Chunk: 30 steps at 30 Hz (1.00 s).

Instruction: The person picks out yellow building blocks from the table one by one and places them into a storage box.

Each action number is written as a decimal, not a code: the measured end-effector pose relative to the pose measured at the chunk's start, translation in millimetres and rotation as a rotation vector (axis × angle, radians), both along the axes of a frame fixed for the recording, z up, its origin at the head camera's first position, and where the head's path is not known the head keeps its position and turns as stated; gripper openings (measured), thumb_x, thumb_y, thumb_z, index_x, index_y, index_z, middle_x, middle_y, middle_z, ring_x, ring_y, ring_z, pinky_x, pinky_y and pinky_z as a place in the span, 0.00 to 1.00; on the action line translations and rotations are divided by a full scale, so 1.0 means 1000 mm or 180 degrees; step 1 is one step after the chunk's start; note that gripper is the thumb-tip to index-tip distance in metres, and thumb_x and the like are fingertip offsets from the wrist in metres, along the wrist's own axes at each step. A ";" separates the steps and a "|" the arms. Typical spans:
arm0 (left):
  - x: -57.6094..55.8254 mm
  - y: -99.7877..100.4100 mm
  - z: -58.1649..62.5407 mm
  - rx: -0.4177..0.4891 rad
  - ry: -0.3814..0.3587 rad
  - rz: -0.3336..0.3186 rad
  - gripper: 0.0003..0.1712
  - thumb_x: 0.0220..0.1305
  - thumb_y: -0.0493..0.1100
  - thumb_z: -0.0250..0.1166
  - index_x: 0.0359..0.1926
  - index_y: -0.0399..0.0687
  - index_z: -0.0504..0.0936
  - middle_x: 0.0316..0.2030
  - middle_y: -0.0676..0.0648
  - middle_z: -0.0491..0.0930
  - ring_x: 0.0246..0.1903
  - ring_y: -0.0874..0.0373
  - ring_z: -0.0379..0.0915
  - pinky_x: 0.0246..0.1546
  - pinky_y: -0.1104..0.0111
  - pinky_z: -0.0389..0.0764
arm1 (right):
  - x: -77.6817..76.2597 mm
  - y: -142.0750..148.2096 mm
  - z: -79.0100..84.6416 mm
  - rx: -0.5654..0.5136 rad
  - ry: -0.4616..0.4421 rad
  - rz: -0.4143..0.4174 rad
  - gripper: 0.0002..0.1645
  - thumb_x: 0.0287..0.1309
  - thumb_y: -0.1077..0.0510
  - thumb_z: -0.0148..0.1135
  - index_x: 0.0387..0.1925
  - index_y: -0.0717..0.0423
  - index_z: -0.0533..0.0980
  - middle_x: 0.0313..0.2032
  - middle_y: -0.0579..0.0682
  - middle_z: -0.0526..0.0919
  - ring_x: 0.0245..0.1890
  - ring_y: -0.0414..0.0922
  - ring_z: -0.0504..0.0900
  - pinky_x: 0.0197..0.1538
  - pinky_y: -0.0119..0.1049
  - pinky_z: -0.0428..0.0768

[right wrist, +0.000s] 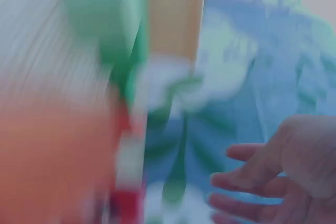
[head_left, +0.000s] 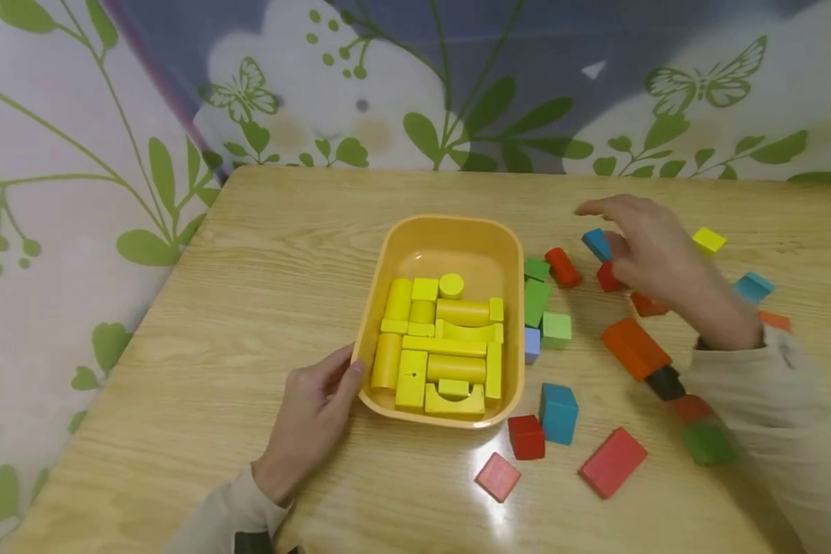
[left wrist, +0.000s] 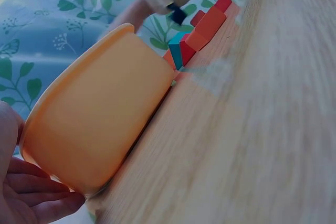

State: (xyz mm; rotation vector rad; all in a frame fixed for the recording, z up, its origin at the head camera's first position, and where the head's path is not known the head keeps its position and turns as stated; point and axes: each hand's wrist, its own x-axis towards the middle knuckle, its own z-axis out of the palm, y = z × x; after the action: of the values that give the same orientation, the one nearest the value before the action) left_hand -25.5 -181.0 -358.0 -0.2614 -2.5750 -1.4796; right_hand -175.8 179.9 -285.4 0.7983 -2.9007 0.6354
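An orange plastic tub (head_left: pixel 450 242) stands on the table, its near part packed with yellow wooden blocks (head_left: pixel 459 368) of several shapes. My left hand (head_left: pixel 312 419) grips the tub's near left corner, thumb at the rim. In the left wrist view, the fingers (left wrist: pixel 44 198) lie against the lower outside of the tub (left wrist: pixel 100 114). Over loose blocks right of the tub hovers my right hand (head_left: pixel 654 250), fingers spread and holding nothing. It partly covers a blue block (head_left: pixel 596 244) and a red block (head_left: pixel 609 277). The right wrist view shows that hand (right wrist: pixel 268 177) empty too.
Green blocks (head_left: pixel 536 302) and a red cylinder (head_left: pixel 563 268) lie beside the tub's right wall. Nearer are a teal block (head_left: pixel 559 414), a red cube (head_left: pixel 527 437) and a red slab (head_left: pixel 612 462). A yellow block (head_left: pixel 709 240) lies far right. A patterned wall covering (head_left: pixel 492 100) borders the table.
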 end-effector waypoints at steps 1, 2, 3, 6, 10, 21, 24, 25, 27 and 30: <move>0.000 0.000 0.000 -0.0009 0.0003 -0.0004 0.18 0.72 0.38 0.54 0.56 0.30 0.77 0.52 0.35 0.79 0.49 0.52 0.79 0.46 0.62 0.82 | -0.001 0.018 -0.004 0.0134 -0.0081 -0.0092 0.28 0.55 0.79 0.49 0.59 0.69 0.69 0.56 0.70 0.72 0.52 0.66 0.71 0.50 0.60 0.74; -0.001 -0.001 0.001 -0.0019 0.0004 -0.0003 0.18 0.72 0.38 0.54 0.56 0.30 0.77 0.52 0.35 0.79 0.50 0.52 0.79 0.46 0.62 0.82 | -0.001 0.036 -0.007 0.0309 -0.0232 -0.0161 0.28 0.55 0.78 0.50 0.59 0.69 0.68 0.56 0.72 0.71 0.49 0.66 0.72 0.47 0.59 0.75; -0.001 -0.001 0.001 -0.0041 0.0009 0.0004 0.18 0.72 0.37 0.54 0.56 0.30 0.77 0.52 0.35 0.79 0.50 0.51 0.79 0.46 0.62 0.82 | -0.002 0.053 -0.012 0.0475 -0.0393 -0.0200 0.29 0.55 0.78 0.49 0.60 0.70 0.66 0.57 0.74 0.69 0.47 0.66 0.73 0.44 0.57 0.76; -0.001 -0.002 0.001 -0.0072 0.0008 0.0027 0.18 0.72 0.37 0.54 0.56 0.29 0.77 0.51 0.35 0.79 0.49 0.51 0.79 0.46 0.62 0.82 | -0.003 0.092 -0.029 0.0764 -0.0729 -0.0152 0.30 0.55 0.77 0.52 0.61 0.72 0.63 0.56 0.77 0.67 0.44 0.66 0.76 0.41 0.55 0.79; 0.000 -0.003 0.001 -0.0072 0.0004 0.0059 0.18 0.72 0.37 0.54 0.56 0.29 0.77 0.51 0.35 0.80 0.49 0.51 0.79 0.46 0.61 0.82 | -0.004 0.116 -0.046 0.0687 -0.0584 0.0033 0.29 0.53 0.75 0.60 0.58 0.74 0.66 0.50 0.75 0.73 0.40 0.63 0.80 0.39 0.54 0.82; 0.001 0.001 0.000 -0.0022 -0.0017 0.0056 0.18 0.72 0.37 0.53 0.56 0.29 0.76 0.50 0.34 0.80 0.49 0.51 0.79 0.45 0.61 0.82 | -0.010 0.106 -0.043 0.0880 -0.0557 0.0060 0.23 0.54 0.72 0.62 0.52 0.79 0.70 0.46 0.75 0.76 0.37 0.63 0.81 0.39 0.55 0.82; 0.000 0.002 0.001 -0.0046 0.0011 0.0037 0.18 0.72 0.37 0.53 0.56 0.29 0.76 0.50 0.34 0.80 0.49 0.50 0.79 0.45 0.61 0.82 | -0.008 0.104 -0.039 0.0908 -0.0620 0.0045 0.23 0.55 0.73 0.62 0.52 0.80 0.69 0.46 0.75 0.76 0.37 0.63 0.81 0.38 0.55 0.82; 0.000 0.003 0.001 -0.0054 0.0015 0.0032 0.18 0.72 0.37 0.53 0.56 0.29 0.76 0.50 0.34 0.80 0.49 0.50 0.79 0.45 0.61 0.82 | -0.007 0.105 -0.038 0.0898 -0.0619 0.0035 0.23 0.54 0.73 0.62 0.52 0.80 0.69 0.45 0.75 0.77 0.37 0.63 0.81 0.38 0.54 0.82; 0.000 0.003 0.001 -0.0063 0.0017 0.0025 0.18 0.72 0.37 0.52 0.56 0.29 0.76 0.50 0.34 0.80 0.49 0.50 0.79 0.45 0.61 0.82 | -0.006 0.105 -0.037 0.0875 -0.0582 0.0051 0.23 0.54 0.73 0.63 0.51 0.79 0.70 0.43 0.74 0.78 0.36 0.62 0.82 0.38 0.54 0.82; 0.000 0.003 0.002 -0.0078 0.0002 0.0036 0.18 0.72 0.37 0.52 0.56 0.29 0.76 0.50 0.34 0.79 0.50 0.49 0.79 0.45 0.61 0.82 | -0.005 0.107 -0.032 0.0828 -0.0540 0.0053 0.23 0.55 0.70 0.64 0.52 0.75 0.70 0.40 0.69 0.80 0.36 0.60 0.82 0.36 0.52 0.82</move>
State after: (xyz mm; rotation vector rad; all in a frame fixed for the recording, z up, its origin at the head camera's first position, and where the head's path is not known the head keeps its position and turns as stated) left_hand -25.4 -178.2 -356.3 -0.2499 -2.5912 -1.4446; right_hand -180.5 286.6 -317.8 0.8326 -3.1807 0.3451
